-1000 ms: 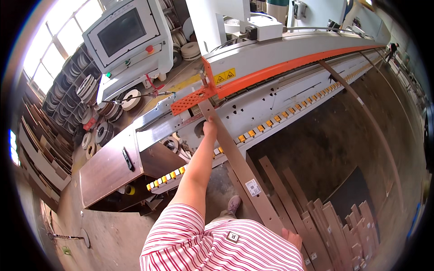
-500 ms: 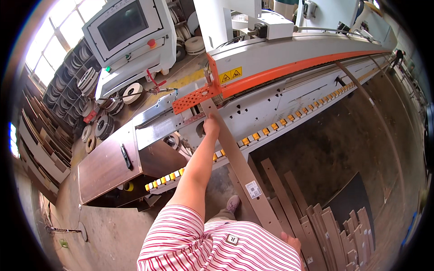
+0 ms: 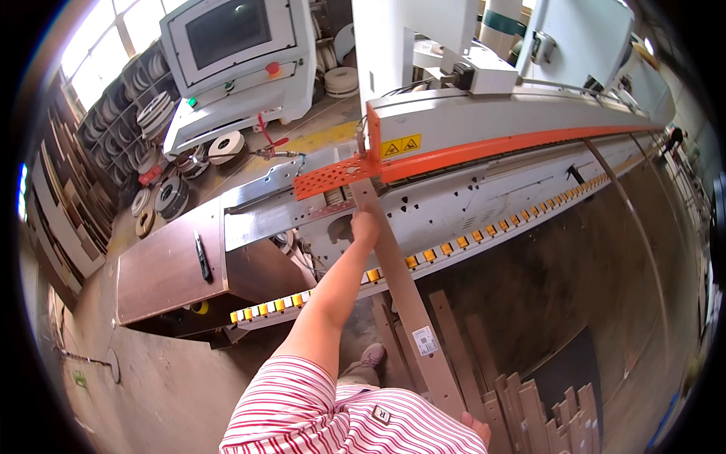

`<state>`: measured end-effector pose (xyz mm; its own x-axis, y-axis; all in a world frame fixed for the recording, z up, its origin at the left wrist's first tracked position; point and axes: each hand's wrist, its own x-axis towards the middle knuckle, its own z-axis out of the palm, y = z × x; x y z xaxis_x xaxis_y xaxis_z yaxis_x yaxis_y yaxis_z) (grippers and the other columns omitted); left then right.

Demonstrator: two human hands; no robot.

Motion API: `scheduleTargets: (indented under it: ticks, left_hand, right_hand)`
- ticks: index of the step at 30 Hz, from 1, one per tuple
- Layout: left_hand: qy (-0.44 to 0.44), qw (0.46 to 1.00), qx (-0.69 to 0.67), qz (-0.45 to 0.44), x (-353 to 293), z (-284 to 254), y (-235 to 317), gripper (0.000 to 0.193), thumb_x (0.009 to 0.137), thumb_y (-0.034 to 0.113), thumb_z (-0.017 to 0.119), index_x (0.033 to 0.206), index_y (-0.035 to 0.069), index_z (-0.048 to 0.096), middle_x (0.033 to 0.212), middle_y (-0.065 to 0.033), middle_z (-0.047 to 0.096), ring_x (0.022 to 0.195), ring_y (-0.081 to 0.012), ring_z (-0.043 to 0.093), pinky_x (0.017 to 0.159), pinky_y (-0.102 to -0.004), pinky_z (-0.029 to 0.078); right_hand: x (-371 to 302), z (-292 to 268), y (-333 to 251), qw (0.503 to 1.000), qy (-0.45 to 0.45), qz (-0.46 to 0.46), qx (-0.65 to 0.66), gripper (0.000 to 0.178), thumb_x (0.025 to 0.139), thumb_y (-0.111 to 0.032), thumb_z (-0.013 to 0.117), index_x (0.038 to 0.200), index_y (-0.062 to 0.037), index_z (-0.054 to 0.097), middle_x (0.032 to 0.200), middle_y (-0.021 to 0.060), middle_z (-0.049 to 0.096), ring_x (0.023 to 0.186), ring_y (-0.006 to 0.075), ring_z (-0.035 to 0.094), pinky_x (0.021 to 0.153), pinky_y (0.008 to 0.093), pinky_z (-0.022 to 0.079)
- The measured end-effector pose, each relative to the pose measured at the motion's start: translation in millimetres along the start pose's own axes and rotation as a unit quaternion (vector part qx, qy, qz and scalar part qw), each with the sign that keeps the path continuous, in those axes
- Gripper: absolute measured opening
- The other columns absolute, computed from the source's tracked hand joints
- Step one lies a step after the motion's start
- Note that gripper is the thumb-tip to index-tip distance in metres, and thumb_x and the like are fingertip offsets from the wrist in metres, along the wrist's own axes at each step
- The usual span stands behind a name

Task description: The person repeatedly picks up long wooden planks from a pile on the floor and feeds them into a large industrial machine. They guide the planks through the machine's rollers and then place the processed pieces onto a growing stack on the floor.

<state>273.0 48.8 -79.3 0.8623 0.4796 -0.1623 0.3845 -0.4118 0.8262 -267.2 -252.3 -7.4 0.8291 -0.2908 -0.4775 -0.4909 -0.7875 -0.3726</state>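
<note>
A long, narrow brown-grey board [image 3: 405, 296] with a white label runs from the edge of a grey machine toward my body. Its far end lies at the perforated orange guard [image 3: 330, 178]. My left hand [image 3: 366, 227] is closed round the board's left edge, close to that far end. By the board's near end, at the lower right, is my right hand [image 3: 476, 428], closed on it, partly cut off by my striped shirt. Some of its fingers are hidden. The board passes above a row of yellow and white rollers [image 3: 448, 248] along the machine's front rail.
Several similar boards [image 3: 529, 408] stand to the right, beside a dark panel [image 3: 567, 367]. At left, a brown cabinet [image 3: 170, 265] bears a black utility knife [image 3: 203, 256]. A control console [image 3: 238, 76] and rolls of edge banding [image 3: 172, 198] stand behind it.
The whole view has shifted a little, with the machine now further right. Both hands keep their hold on the board, which lies at nearly the same place by the orange guard.
</note>
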Motion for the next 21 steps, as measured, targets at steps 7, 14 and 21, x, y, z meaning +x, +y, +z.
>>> scheduleTargets:
  ticks: [7, 14, 21]
  left_hand:
    - [-0.016, 0.999, -0.012, 0.033, -26, 37, 31, 0.051, 0.100, 0.039, 0.035, 0.109, -0.006, 0.058, 0.109, -0.0310, 0.061, 0.108, -0.0478, 0.056, 0.091, -0.0521, 0.045]
    - [-0.055, 0.981, 0.049, 0.178, 4, 112, 42, 0.038, 0.097, 0.028, 0.043, 0.113, -0.004, 0.057, 0.102, -0.0296, 0.063, 0.097, -0.0457, 0.060, 0.086, -0.0494, 0.049]
    - [-0.345, 0.854, 0.054, 0.386, -12, 70, -29, 0.032, 0.100, 0.028, 0.040, 0.115, 0.005, 0.056, 0.111, -0.0187, 0.062, 0.102, -0.0358, 0.059, 0.082, -0.0492, 0.048]
  right_hand:
    - [21, -21, 17, 0.998, 0.055, -0.025, -0.021, 0.069, 0.098, -0.051, 0.033, 0.075, 0.0050, 0.067, 0.071, 0.0321, 0.060, 0.072, 0.0526, 0.059, 0.066, 0.0598, 0.044]
    - [51, -64, 31, 0.991, 0.132, -0.011, -0.021, 0.067, 0.099, -0.047, 0.034, 0.076, 0.0080, 0.065, 0.079, 0.0332, 0.060, 0.081, 0.0509, 0.059, 0.072, 0.0570, 0.045]
    - [37, -55, -4, 0.898, 0.415, -0.141, 0.040, 0.026, 0.079, -0.009, 0.066, 0.103, -0.0071, 0.057, 0.109, 0.0121, 0.058, 0.103, 0.0323, 0.054, 0.090, 0.0445, 0.041]
